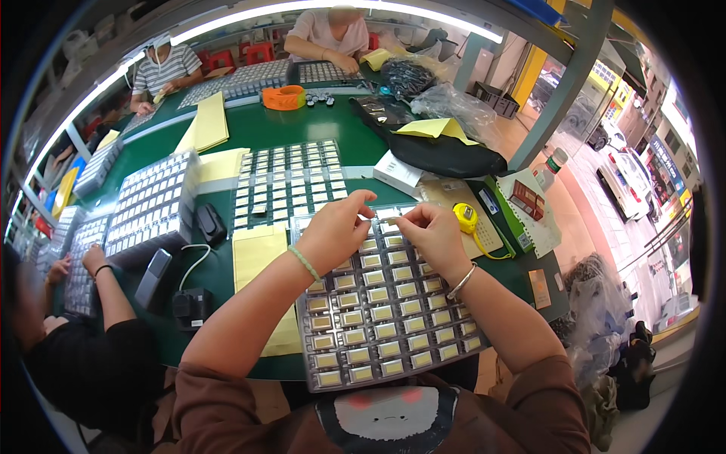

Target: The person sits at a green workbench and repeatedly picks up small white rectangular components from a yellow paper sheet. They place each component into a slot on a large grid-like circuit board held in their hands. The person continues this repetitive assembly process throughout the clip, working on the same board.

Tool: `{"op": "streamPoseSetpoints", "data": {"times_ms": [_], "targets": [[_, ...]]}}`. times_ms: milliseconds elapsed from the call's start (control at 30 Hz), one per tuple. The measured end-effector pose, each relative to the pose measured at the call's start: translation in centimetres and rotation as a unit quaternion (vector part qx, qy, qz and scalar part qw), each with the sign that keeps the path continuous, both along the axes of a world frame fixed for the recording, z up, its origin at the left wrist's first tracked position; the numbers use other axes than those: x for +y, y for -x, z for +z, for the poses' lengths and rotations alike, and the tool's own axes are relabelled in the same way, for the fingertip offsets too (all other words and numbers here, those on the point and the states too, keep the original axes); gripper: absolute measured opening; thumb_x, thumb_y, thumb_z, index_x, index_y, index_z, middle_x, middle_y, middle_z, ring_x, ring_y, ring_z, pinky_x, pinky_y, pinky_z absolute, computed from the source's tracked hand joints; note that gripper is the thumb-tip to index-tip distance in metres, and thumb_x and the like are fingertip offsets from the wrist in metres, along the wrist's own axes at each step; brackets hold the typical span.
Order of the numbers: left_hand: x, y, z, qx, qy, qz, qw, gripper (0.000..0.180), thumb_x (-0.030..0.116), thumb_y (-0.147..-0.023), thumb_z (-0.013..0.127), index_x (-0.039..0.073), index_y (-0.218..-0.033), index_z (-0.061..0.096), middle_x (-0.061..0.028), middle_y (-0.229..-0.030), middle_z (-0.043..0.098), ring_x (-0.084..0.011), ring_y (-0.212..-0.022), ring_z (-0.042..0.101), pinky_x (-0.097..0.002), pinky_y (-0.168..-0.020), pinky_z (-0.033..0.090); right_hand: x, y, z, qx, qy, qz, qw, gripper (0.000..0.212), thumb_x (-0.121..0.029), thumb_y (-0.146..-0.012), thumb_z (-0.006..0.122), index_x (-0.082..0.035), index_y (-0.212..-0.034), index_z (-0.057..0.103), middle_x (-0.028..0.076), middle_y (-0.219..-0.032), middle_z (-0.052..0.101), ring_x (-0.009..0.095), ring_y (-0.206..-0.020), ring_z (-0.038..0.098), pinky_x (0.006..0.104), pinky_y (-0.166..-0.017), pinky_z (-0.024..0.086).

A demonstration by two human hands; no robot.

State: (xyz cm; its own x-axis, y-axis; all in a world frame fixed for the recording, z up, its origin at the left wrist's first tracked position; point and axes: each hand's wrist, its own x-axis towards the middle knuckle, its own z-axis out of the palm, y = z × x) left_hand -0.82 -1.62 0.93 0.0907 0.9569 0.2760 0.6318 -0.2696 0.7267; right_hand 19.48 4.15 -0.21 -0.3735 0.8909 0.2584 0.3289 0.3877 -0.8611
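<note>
A clear plastic tray [393, 367] holds rows of small rectangular parts with pale yellow faces and silvery edges. It lies tilted against the near table edge, in front of my body. At its far end, my left hand [338, 231] is curled with fingertips close together; what they hold, if anything, is too small to make out. My right hand [439, 238] pinches a small flat piece [391, 220] between thumb and finger, just above the far rows. A gap separates the two hands. Beyond them lies a second filled tray [287, 178] on the green table.
A yellow tape measure [466, 218], white box [397, 172] and black bag [446, 151] lie to the right. Yellow paper [257, 261] sits under my left forearm. Stacked trays [151, 200] and a black device [192, 306] stand left. Co-workers sit at left and across the table.
</note>
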Motion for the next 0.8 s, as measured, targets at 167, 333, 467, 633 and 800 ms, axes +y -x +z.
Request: {"op": "streamPoseSetpoints", "data": {"times_ms": [167, 333, 467, 633, 800], "targets": [[-0.2, 0.0, -0.4, 0.033, -0.009, -0.03, 0.999, 0.038, 0.002, -0.086, 0.062, 0.005, -0.123, 0.058, -0.0111, -0.104, 0.072, -0.026, -0.094, 0.069, -0.0367, -0.085, 0.054, 0.4, 0.2, -0.2, -0.068, -0.013, -0.024, 0.997, 0.024, -0.023, -0.081, 0.072, 0.001, -0.081, 0.071, 0.009, -0.07, 0.069, 0.015, -0.063, 0.064, 0.0296, -0.06, 0.05], [-0.3, -0.1, -0.6, 0.049, -0.022, -0.034, 0.998, 0.039, 0.002, -0.085, 0.062, 0.008, -0.124, 0.059, -0.008, -0.102, 0.072, -0.0263, -0.095, 0.068, -0.0373, -0.086, 0.053, 1.4, 0.2, -0.1, -0.099, 0.01, -0.028, 0.995, 0.023, -0.02, -0.079, 0.073, 0.003, -0.077, 0.07, 0.005, -0.068, 0.067, 0.009, -0.061, 0.06, 0.0257, -0.058, 0.048], [-0.2, 0.1, -0.7, 0.044, -0.025, -0.034, 0.998, 0.041, 0.002, -0.085, 0.062, 0.008, -0.125, 0.058, -0.0078, -0.103, 0.072, -0.0257, -0.095, 0.068, -0.037, -0.086, 0.053, 1.2, 0.6, 0.2, -0.127, 0.001, -0.036, 0.991, 0.026, -0.023, -0.079, 0.072, 0.003, -0.078, 0.071, 0.006, -0.066, 0.067, 0.01, -0.061, 0.061, 0.0272, -0.058, 0.048], [-0.1, 0.0, -0.7, 0.05, -0.033, -0.037, 0.998, 0.041, 0.002, -0.085, 0.062, 0.009, -0.125, 0.058, -0.0076, -0.103, 0.071, -0.0249, -0.093, 0.068, -0.0371, -0.086, 0.053, 1.1, 0.7, 0.2, -0.133, -0.001, -0.04, 0.99, 0.026, -0.024, -0.079, 0.072, 0.002, -0.078, 0.072, 0.007, -0.066, 0.068, 0.012, -0.06, 0.062, 0.0283, -0.059, 0.049], [-0.2, 0.0, -0.7, 0.057, -0.034, -0.034, 0.997, 0.041, 0.002, -0.085, 0.061, 0.009, -0.125, 0.058, -0.0073, -0.103, 0.071, -0.0254, -0.093, 0.067, -0.0375, -0.085, 0.053, 0.9, 0.8, 0.2, -0.144, -0.005, -0.047, 0.988, 0.027, -0.026, -0.079, 0.072, 0.001, -0.078, 0.072, 0.008, -0.067, 0.068, 0.014, -0.06, 0.063, 0.0294, -0.059, 0.049]]}}
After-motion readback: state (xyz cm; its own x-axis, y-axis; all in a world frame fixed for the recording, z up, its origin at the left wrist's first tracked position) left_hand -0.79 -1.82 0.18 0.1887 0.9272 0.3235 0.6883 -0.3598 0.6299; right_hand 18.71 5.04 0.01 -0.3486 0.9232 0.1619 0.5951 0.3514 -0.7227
